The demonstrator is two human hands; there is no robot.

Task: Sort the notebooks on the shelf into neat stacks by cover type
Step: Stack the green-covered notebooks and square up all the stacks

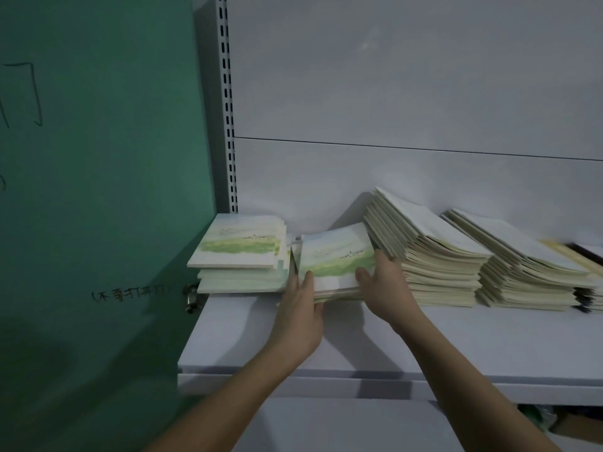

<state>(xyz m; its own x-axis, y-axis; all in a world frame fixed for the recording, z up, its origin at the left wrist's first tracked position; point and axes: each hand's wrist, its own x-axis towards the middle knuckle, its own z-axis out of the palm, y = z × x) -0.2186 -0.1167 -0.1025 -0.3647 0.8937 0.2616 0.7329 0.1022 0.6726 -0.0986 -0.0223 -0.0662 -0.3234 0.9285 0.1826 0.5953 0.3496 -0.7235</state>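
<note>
While both arms reach forward, each hand (left (301, 301), right (386, 285)) grips the notebooks (336, 262).

Both hands on a green-meadow notebook stack (336, 265) near the shelf's (456, 340) left end: left hand (301, 308) gripping its left edge, right hand (386, 288) its right.

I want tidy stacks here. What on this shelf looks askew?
The pale stack right of the hands slumps: its upper notebooks tilt up toward the back wall and fan out. The next stack leans the same way. The left stack has edges stepped out of line. Both hands, left hand and right hand, hold the middle pile.
</note>
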